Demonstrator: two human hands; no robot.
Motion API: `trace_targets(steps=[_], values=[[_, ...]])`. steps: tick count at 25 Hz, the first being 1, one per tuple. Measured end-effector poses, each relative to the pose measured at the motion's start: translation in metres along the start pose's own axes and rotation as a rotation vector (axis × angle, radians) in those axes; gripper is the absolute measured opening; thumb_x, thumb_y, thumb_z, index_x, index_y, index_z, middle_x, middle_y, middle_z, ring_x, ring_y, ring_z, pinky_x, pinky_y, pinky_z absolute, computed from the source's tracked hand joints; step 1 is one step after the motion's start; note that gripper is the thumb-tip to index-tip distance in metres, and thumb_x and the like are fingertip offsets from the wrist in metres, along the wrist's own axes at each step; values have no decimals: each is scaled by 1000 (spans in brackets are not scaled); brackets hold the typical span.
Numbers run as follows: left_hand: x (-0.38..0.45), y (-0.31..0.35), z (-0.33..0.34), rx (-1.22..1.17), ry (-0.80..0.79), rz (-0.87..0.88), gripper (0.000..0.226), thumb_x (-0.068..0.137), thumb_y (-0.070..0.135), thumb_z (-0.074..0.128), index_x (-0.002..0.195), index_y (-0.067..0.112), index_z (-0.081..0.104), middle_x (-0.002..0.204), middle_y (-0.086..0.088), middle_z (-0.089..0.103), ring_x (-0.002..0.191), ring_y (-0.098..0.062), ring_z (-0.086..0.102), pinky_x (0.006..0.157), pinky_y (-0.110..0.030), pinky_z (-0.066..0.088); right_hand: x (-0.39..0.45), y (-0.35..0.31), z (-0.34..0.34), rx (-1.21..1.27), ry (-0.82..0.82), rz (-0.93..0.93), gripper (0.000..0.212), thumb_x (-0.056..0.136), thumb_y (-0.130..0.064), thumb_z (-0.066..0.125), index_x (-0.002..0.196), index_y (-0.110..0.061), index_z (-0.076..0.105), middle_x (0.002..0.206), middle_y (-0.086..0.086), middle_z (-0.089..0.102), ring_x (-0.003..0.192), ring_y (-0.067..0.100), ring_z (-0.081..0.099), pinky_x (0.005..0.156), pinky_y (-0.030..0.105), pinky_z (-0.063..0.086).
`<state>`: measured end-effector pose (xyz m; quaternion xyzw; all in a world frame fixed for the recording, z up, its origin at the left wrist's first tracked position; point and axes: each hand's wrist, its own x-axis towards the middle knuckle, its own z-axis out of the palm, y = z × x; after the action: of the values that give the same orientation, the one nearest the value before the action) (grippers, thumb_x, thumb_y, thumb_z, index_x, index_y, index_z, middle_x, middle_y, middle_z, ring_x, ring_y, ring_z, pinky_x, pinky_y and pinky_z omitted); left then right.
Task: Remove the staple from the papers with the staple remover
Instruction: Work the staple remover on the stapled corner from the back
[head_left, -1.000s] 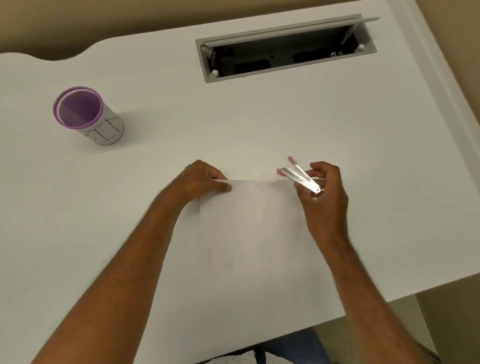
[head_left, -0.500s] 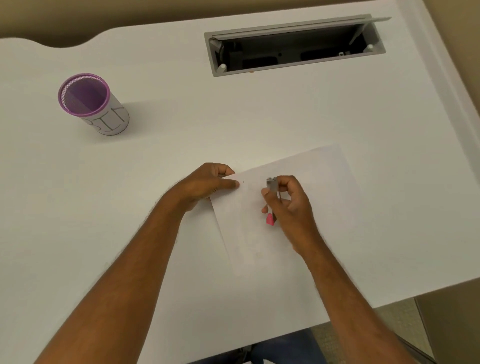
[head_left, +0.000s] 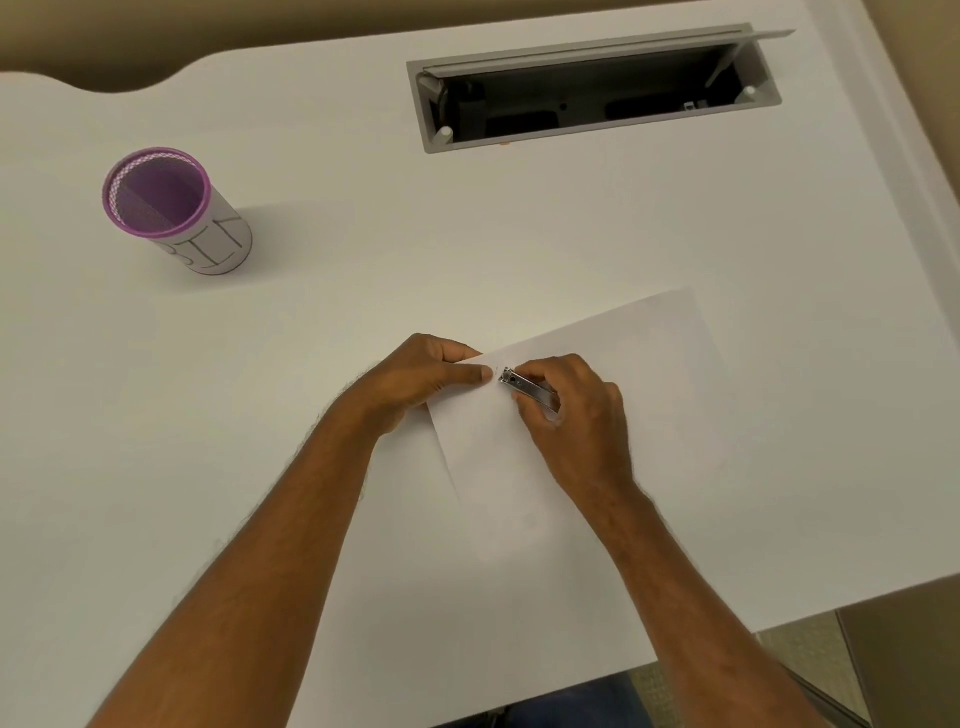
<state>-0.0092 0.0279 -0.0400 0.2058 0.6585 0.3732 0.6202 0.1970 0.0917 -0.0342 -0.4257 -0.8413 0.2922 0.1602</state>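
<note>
White desk (head_left: 571, 234) fills the view, with a grey cable tray (head_left: 592, 88) recessed along the far edge and a purple-rimmed cup (head_left: 176, 213) standing well apart at far left. Papers (head_left: 597, 415) lie flat and skewed near the front edge. Their near-left corner is pinned by the left hand (head_left: 426, 379), thumb laid on top and fingers curled at the edge. The remover (head_left: 527, 389) is pinched in the right hand (head_left: 571, 410), fingers curled round its rear; its metal nose lies low on the sheet, pointing at the corner. A faint mark just ahead of the nose is judged to be the staple (head_left: 497, 370); it is too small to be confirmed, and contact between nose and mark cannot be told. Step in hand is judged to be engagement of the staple. For a clean result, the nose is best kept flat against the sheet and slid under the staple crown before being squeezed, with the corner held taut by the left hand so the sheets are not dragged. A steep angle is to be avoided, since the paper could be torn.
</note>
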Motion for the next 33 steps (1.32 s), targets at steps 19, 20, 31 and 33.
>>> trace_targets(steps=[19,20,31,33], values=[[7,-2,0,34,56,-25,11,86,27,80,92,19,84,91,3,82,77,-9,77,65,-17,58,5,-6,-1,97,-102,54,21,85,-28,77,103,-29,64,102,-14,56,82,6,61,67,24,54],[7,-2,-1,29,54,-21,9,87,26,79,90,19,84,90,2,82,75,-7,76,64,-16,57,4,-6,0,84,-69,39,21,87,-27,77,106,-27,70,104,-11,56,83,8,62,69,25,56],[9,-4,0,50,90,-26,11,87,23,79,88,13,83,81,2,81,65,-3,72,58,-14,55,2,1,9,138,8,33,20,89,-20,77,108,-18,73,101,-5,66,85,12,62,73,28,58],[10,-4,0,55,90,-25,9,87,23,79,86,14,83,79,3,80,64,-2,72,58,-13,54,3,2,9,146,13,29,20,88,-20,78,108,-18,74,101,-4,67,86,12,63,74,26,57]])
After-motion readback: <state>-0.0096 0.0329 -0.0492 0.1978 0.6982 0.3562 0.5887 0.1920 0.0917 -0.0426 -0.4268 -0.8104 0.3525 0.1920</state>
